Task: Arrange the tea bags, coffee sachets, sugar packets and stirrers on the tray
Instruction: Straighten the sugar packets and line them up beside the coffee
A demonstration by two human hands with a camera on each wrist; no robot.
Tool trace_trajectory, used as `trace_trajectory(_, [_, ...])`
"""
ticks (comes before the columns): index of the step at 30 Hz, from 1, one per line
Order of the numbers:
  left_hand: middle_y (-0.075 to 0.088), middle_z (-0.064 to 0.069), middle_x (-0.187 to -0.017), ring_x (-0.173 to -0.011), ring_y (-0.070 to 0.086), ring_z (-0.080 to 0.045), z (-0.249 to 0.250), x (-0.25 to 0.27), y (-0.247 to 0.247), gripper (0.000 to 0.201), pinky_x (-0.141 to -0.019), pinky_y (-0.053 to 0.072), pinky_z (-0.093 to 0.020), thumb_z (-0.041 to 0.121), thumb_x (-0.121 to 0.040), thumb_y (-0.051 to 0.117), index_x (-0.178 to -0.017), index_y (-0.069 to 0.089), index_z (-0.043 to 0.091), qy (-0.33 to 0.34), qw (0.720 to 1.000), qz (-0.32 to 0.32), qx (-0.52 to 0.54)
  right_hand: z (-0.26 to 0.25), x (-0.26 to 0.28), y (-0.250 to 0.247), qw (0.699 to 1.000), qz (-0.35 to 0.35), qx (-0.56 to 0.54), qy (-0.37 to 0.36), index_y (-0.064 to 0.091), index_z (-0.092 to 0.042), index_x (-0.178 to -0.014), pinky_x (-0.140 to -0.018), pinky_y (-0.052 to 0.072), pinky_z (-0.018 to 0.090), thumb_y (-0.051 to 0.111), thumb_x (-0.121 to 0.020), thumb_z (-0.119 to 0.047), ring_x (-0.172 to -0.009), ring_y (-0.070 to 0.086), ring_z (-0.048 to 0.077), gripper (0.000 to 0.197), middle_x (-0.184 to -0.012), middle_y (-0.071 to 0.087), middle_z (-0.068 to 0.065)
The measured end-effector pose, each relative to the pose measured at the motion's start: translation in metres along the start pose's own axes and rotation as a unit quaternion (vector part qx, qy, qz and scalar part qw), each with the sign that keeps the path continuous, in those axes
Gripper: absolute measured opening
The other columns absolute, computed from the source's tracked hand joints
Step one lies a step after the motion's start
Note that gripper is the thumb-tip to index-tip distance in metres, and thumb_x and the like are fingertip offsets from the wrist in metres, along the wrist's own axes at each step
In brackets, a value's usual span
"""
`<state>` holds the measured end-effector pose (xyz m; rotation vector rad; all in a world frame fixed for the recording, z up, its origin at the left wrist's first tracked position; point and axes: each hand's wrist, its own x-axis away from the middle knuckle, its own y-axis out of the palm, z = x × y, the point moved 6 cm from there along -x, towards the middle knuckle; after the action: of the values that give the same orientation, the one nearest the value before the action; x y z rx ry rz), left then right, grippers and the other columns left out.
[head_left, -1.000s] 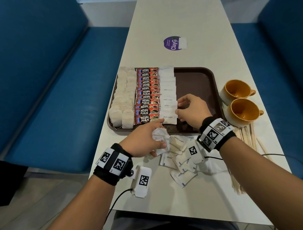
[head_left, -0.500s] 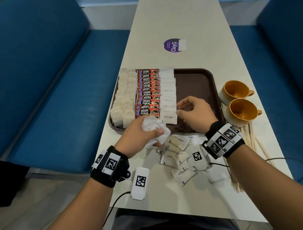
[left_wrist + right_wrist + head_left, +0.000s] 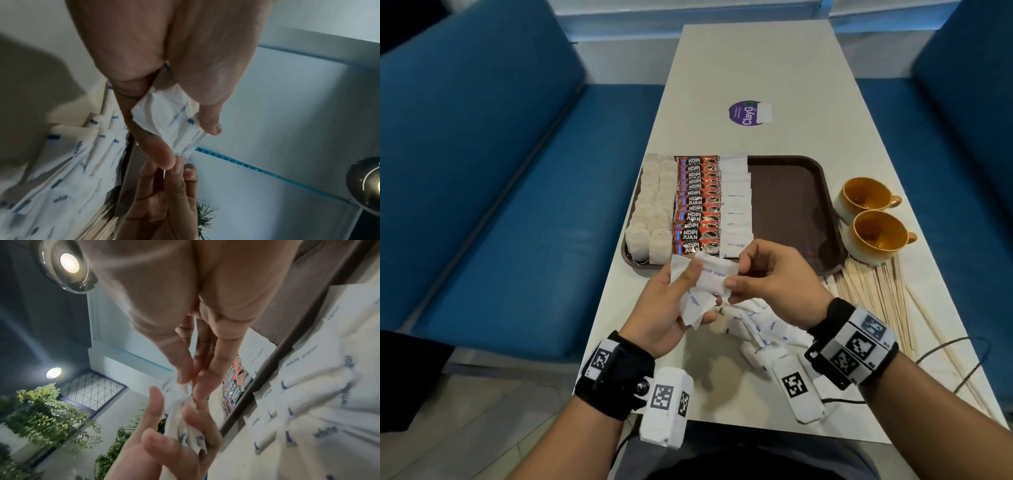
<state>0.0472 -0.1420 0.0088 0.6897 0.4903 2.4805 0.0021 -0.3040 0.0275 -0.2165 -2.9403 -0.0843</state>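
Note:
A brown tray (image 3: 791, 205) holds tea bags (image 3: 650, 212) at its left, a column of red coffee sachets (image 3: 698, 205) and a column of white sugar packets (image 3: 736, 205). Just in front of the tray my left hand (image 3: 681, 294) grips a bunch of sugar packets (image 3: 693, 303) above the table. My right hand (image 3: 736, 277) pinches the right end of the top packet (image 3: 714, 275) of that bunch. In the left wrist view the bunch (image 3: 174, 120) sits between thumb and fingers. The right wrist view shows my fingertips (image 3: 185, 378) on the packets (image 3: 185, 421).
Loose sugar packets (image 3: 760, 325) lie on the table under my right wrist. Wooden stirrers (image 3: 876, 298) are piled at the right, near the tray's corner. Two orange cups (image 3: 876, 236) stand right of the tray. Blue benches flank the table.
My left hand has lifted the bunch of sugar packets off the table. My right hand left the tray's sugar column and came back to pinch the top packet.

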Motion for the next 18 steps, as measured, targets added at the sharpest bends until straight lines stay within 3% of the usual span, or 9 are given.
trace_trajectory(2, [0.074,-0.012,-0.107,-0.072,0.067,-0.023,-0.001,0.004,-0.003,0.04,-0.05,0.048,-0.029,0.035,-0.095,0.059,-0.129,0.061,0.016,-0.011,1.0,-0.003,0.007,0.0,0.003,-0.003,1.0,0.019,-0.007,-0.003,0.06,0.005,-0.087,-0.076,0.064,0.05,0.076,-0.083,0.012,-0.074,0.068,0.04,0.017,-0.082,0.069,0.025])
trace_trajectory(4, [0.073,-0.011,-0.106,-0.074,0.067,-0.022,-0.002,0.006,-0.01,0.039,-0.052,0.051,-0.031,0.026,-0.089,0.066,-0.127,0.062,0.015,-0.014,1.0,0.005,-0.006,-0.001,0.006,-0.006,0.999,0.039,-0.008,-0.002,0.066,0.008,-0.089,-0.075,0.065,0.044,0.075,-0.084,0.011,-0.074,0.067,0.038,0.011,-0.085,0.068,0.032])
trace_trajectory(7, [0.073,-0.01,-0.097,-0.07,0.065,-0.022,-0.004,0.007,-0.015,0.045,-0.05,0.05,-0.03,0.01,-0.086,0.07,-0.129,0.059,0.005,-0.005,0.999,0.019,-0.035,-0.002,0.009,-0.008,0.999,0.05,0.014,0.006,0.074,0.004,-0.095,-0.072,0.064,0.036,0.075,-0.084,0.011,-0.074,0.07,0.034,0.013,-0.096,0.066,0.037])
trace_trajectory(9, [0.073,-0.012,-0.093,-0.066,0.062,-0.023,-0.005,0.007,-0.015,0.038,-0.047,0.048,-0.029,0.003,-0.091,0.067,-0.128,0.06,0.001,0.002,0.999,0.023,-0.035,-0.002,0.01,-0.009,0.998,0.051,0.02,0.013,0.076,0.002,-0.101,-0.071,0.063,0.031,0.076,-0.082,0.011,-0.074,0.072,0.034,0.021,-0.097,0.067,0.034])
trace_trajectory(14, [0.073,-0.016,-0.104,-0.068,0.064,-0.024,-0.008,-0.002,-0.02,0.032,-0.048,0.048,-0.029,0.002,-0.094,0.067,-0.125,0.062,0.005,0.007,0.997,0.052,-0.05,-0.003,0.009,-0.016,0.997,0.058,0.056,0.003,0.077,-0.009,-0.11,-0.084,0.063,0.033,0.081,-0.079,0.006,-0.081,0.076,0.033,0.034,-0.093,0.075,0.023])
trace_trajectory(18, [0.073,-0.01,-0.096,-0.072,0.067,-0.024,-0.002,-0.01,-0.029,0.031,-0.052,0.054,-0.034,0.002,-0.091,0.071,-0.12,0.065,0.012,0.017,0.993,0.076,-0.085,-0.005,-0.002,-0.043,0.986,0.125,0.106,-0.009,0.078,-0.014,-0.111,-0.076,0.06,0.02,0.084,-0.079,0.001,-0.079,0.075,0.014,0.036,-0.091,0.076,0.011])
